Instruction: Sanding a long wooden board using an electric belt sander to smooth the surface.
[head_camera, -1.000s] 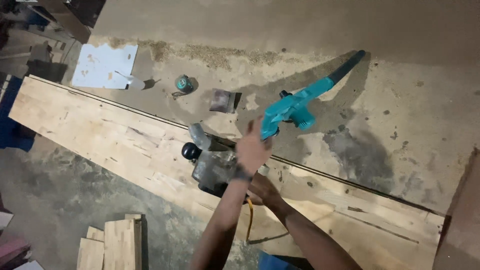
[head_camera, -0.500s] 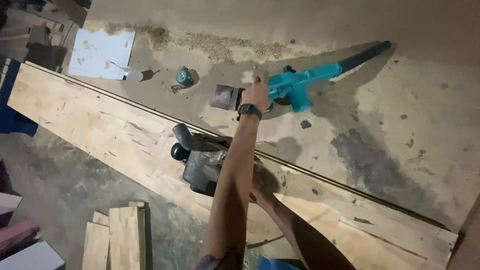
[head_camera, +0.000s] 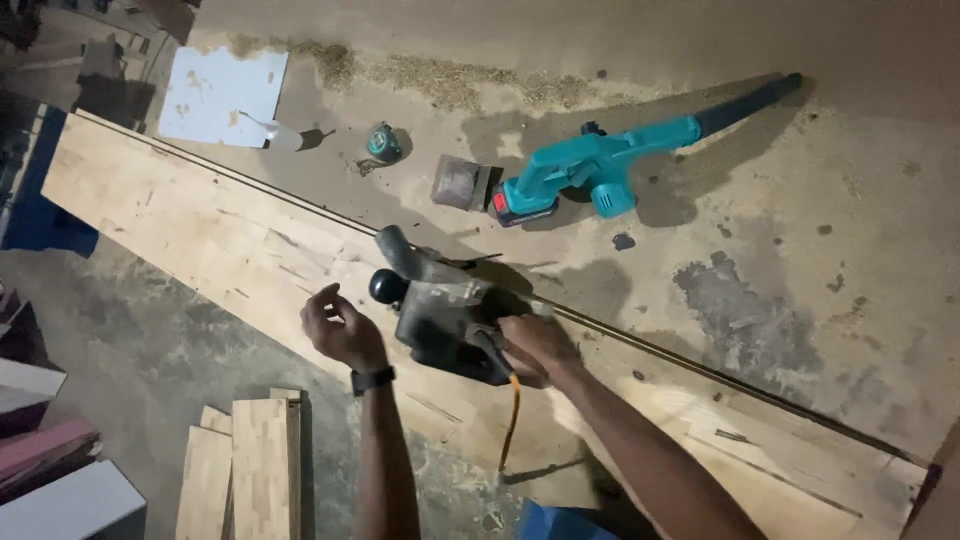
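A dark electric planer (head_camera: 440, 305) rests on a long pale wooden board (head_camera: 200, 230) lying diagonally across the dusty workbench. My right hand (head_camera: 535, 350) grips the planer's rear handle, with an orange cord trailing down from it. My left hand (head_camera: 340, 328), a watch on its wrist, hovers with loosely curled fingers just left of the planer's black front knob and holds nothing. A teal cordless blower (head_camera: 610, 165) lies on the bench behind the board.
Behind the board lie a small grey block (head_camera: 462, 183), a round tape measure (head_camera: 384, 143) and a white sheet (head_camera: 222, 97). Sawdust lines the far bench. Short wood offcuts (head_camera: 245, 470) sit below the board, with flat panels at the lower left.
My left hand let go of the teal blower, which now lies on the bench, and has come back down to the planer's front knob. The right hand stayed on the planer.
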